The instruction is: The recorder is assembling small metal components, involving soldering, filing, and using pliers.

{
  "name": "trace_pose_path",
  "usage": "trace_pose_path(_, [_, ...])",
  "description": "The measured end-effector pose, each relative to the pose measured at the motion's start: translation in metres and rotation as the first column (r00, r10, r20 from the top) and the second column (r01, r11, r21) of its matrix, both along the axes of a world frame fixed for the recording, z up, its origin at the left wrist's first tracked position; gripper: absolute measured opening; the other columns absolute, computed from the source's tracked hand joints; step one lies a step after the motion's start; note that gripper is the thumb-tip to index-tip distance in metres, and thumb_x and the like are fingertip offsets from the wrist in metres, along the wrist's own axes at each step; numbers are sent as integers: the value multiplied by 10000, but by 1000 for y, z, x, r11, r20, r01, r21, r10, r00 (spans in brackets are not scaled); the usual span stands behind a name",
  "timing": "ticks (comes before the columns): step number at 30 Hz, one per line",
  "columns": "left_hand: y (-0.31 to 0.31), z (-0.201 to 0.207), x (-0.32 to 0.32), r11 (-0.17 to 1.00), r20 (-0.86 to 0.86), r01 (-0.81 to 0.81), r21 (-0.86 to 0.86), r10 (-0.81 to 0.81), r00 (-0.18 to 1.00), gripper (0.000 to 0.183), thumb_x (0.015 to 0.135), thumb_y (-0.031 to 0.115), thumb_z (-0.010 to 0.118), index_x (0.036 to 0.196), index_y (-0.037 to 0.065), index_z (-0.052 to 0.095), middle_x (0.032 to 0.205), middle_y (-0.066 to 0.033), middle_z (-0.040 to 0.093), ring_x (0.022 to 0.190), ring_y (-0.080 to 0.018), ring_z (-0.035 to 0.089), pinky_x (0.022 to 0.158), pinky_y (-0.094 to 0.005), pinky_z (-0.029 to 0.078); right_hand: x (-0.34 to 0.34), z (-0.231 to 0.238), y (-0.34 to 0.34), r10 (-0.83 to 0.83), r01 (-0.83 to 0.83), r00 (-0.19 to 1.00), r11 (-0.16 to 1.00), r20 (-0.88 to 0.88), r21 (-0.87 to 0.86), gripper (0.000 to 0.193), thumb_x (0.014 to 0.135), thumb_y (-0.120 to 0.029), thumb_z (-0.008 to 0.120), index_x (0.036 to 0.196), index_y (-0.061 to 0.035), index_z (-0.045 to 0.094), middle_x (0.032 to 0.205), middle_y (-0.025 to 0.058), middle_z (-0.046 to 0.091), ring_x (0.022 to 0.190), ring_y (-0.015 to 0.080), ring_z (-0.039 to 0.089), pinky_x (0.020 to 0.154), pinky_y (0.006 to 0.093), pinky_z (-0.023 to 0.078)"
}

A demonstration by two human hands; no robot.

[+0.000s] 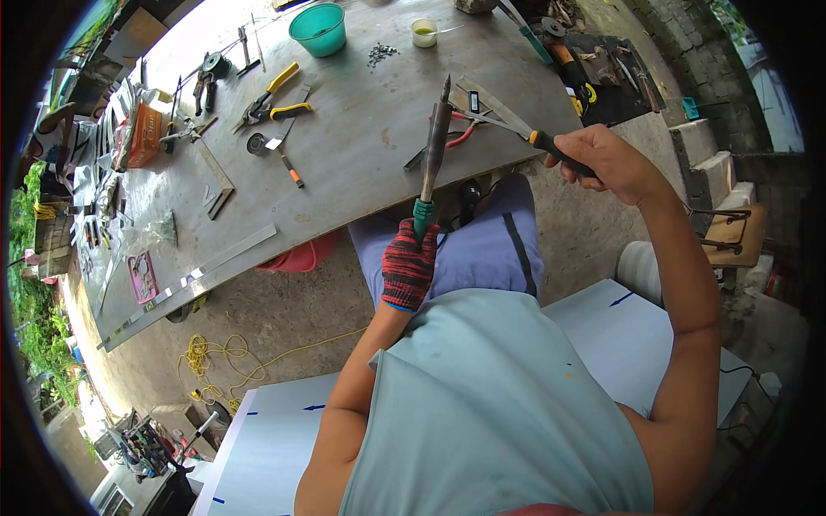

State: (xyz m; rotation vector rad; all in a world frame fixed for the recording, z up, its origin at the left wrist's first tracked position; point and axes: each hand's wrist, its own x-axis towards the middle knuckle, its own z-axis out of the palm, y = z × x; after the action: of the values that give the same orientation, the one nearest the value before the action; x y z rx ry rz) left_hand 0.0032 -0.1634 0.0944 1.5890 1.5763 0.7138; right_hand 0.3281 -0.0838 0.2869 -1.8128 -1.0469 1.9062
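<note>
My left hand point(409, 268), in a red-and-black knit glove, is closed round the green grip of a soldering iron point(437, 146). The iron stands nearly upright with its dark pointed tip uppermost, above the table's near edge. My bare right hand point(602, 162) grips a black-and-orange handled tool point(555, 152); its tapered metal blade reaches left toward the iron's barrel. Whether blade and barrel touch, I cannot tell. Under and behind the blade lie a flat metal bar point(495, 105) and red-handled pliers point(463, 135), partly hidden.
The metal table point(344, 163) holds yellow-handled snips point(268, 95), a green bowl point(317, 33), small dark fasteners point(381, 54), a small cup point(424, 33), a square point(215, 181) and a long metal strip point(215, 256). A yellow cord point(225, 357) lies on the floor.
</note>
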Motion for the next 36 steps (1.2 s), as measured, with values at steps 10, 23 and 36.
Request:
trace_pose_path(10, [-2,4,1,996,74,7,-88,0,997,296,1025,316,656,1105,39,591,814,-274,673,754,-492,656,619,-553,480,-49,10,-7,-158,-759,452,450,878,472,333,931,-375,755,1059,-77,679,854,83,626,831,283,683,699,416,537])
trace_pose_path(23, [-7,-3,5,992,145,26,-122,-8,989,303,1013,303,676,1097,23,599,823,-282,668,778,-491,654,633,-530,479,-62,-1,-10,-344,-935,159,249,925,253,170,905,-128,742,1055,-130,662,1025,46,549,933,227,649,768,378,558])
trace_pose_path(36, [-5,4,1,978,219,63,-199,-18,976,317,1009,310,679,1067,6,612,816,-267,661,762,-482,650,631,-516,475,-33,17,-11,-151,-669,517,543,842,508,359,831,-103,828,1144,-126,654,1095,60,643,938,268,696,780,400,545])
